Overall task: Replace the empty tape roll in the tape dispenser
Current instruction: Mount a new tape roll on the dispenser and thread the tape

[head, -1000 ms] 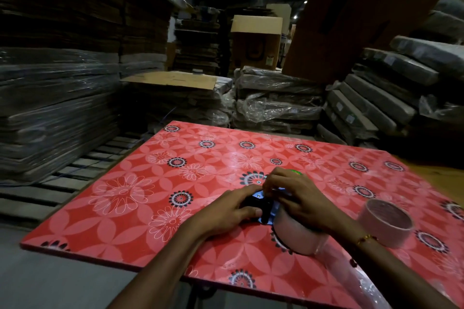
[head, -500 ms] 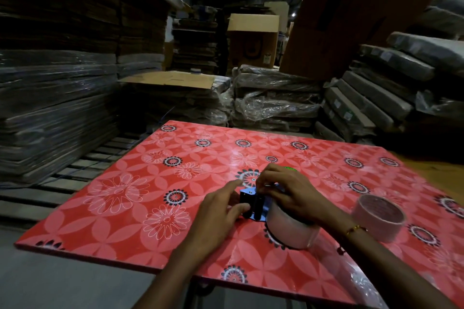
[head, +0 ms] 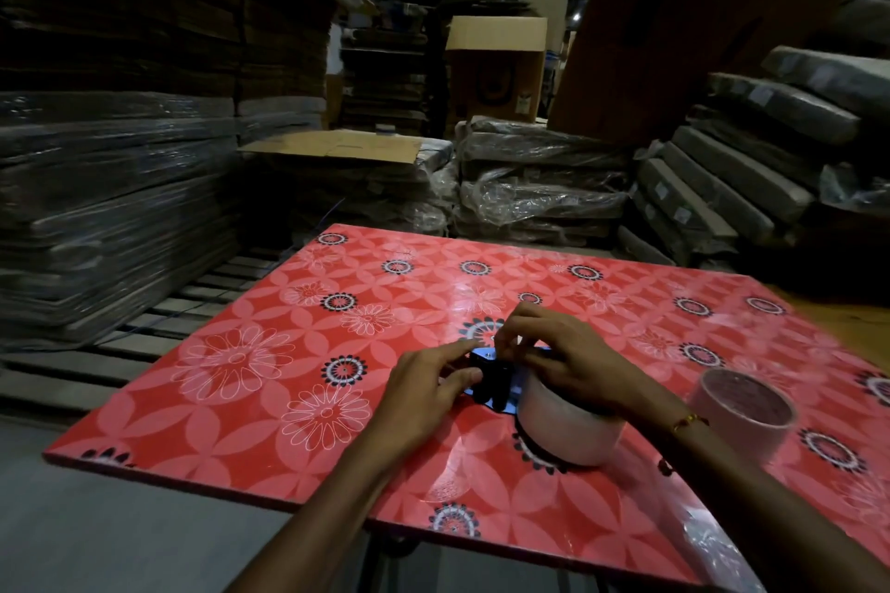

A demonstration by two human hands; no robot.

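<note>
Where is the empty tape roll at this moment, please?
In the head view, the empty tape roll stands on the red floral table at the right, just beyond the right forearm, apart from the tape dispenser.
</note>
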